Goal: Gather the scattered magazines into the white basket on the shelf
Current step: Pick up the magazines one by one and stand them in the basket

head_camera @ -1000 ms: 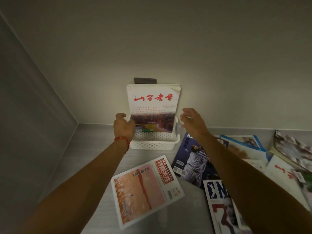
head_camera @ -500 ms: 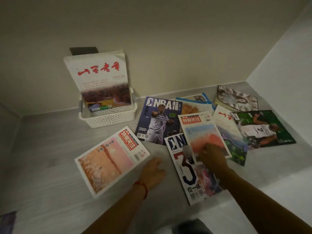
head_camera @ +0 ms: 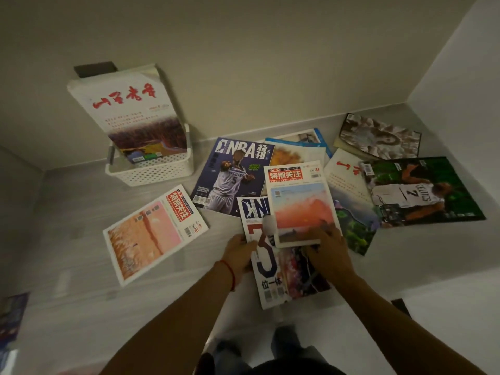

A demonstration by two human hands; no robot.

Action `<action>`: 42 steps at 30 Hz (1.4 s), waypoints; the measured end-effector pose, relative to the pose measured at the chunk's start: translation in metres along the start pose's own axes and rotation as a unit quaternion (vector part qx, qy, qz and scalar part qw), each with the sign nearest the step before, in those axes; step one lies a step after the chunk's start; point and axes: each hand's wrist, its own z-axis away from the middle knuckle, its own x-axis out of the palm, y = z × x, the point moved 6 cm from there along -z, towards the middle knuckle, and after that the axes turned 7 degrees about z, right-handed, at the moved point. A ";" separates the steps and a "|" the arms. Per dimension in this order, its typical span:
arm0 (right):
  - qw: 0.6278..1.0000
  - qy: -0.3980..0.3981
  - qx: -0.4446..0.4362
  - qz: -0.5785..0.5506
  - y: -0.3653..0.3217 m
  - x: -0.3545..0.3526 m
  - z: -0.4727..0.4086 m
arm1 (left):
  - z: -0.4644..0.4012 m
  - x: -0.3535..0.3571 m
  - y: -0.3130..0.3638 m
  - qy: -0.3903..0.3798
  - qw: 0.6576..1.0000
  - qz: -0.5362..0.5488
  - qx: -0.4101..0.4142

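Note:
The white basket (head_camera: pixel 151 173) stands at the back left of the shelf and holds an upright white magazine with red calligraphy (head_camera: pixel 127 112), which leans on the wall. Several magazines lie scattered to its right. My right hand (head_camera: pixel 328 251) grips the lower edge of the orange-sky magazine (head_camera: pixel 300 207), which lies on top of a white NBA magazine with a big 3 (head_camera: pixel 266 263). My left hand (head_camera: pixel 239 253) holds that NBA magazine's left edge, thumb on the cover. A pink-orange magazine (head_camera: pixel 154 231) lies alone to the left of my hands.
Behind my hands lie a dark NBA Wolves magazine (head_camera: pixel 230 174), a blue-edged one (head_camera: pixel 297 147), a white one with red characters (head_camera: pixel 349 185), a green Celtics one (head_camera: pixel 424 190) and a brown patterned one (head_camera: pixel 378 136). Walls close the back and right. The shelf's front edge (head_camera: pixel 365 296) runs below my forearms.
Both hands came away from the basket and down to the pile. The right hand has settled on the orange-sky magazine, and the left has moved right onto the NBA magazine's edge.

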 end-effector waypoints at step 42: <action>0.887 -0.133 -0.081 -0.434 -0.384 -0.043 -0.075 | 0.011 -0.363 0.237 -0.003 0.940 0.077 0.332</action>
